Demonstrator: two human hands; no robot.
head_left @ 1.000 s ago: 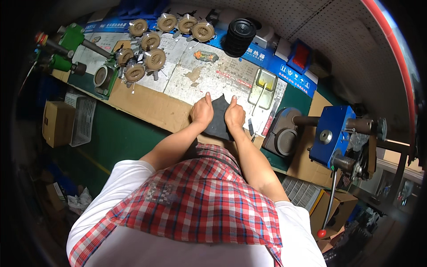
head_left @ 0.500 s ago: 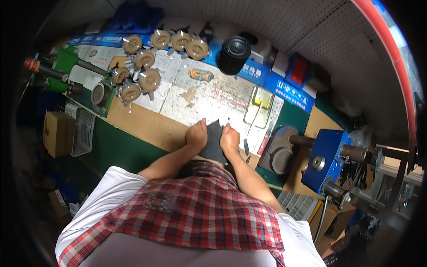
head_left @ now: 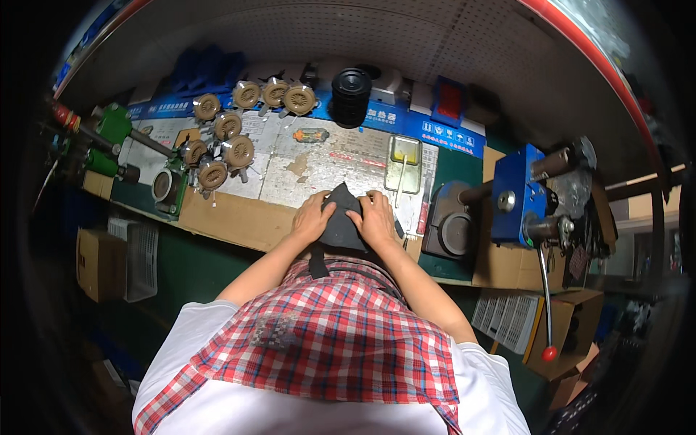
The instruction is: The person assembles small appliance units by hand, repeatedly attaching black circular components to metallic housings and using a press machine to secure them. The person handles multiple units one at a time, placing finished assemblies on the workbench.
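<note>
At the bench's front edge, a black, pointed piece of flexible material (head_left: 342, 223), perhaps cloth, lies between my hands. Its tip points away from me, and a dark strap-like end (head_left: 317, 262) hangs toward my apron. My left hand (head_left: 312, 219) grips the left side, thumb on top. On the other side, my right hand (head_left: 375, 220) has its thumb pressed on the surface and its fingers curled along the edge. The undersides of both grips are hidden. Beyond my right hand stands a metal tray (head_left: 413, 181) holding something yellow and a thin brush-like stick.
Several round tan slotted parts in clear film (head_left: 239, 150) stand at the back left. A stack of black rings (head_left: 351, 90) is behind the work area. A green clamp-like machine (head_left: 168, 185) stands left; a blue lever press (head_left: 516, 196) with a round base (head_left: 457, 233) stands right.
Both hands have gone from fists at the black piece's upper corners to holding its sides with thumbs on top. The strap-like end now shows below my left hand. The whole view has turned slightly.
</note>
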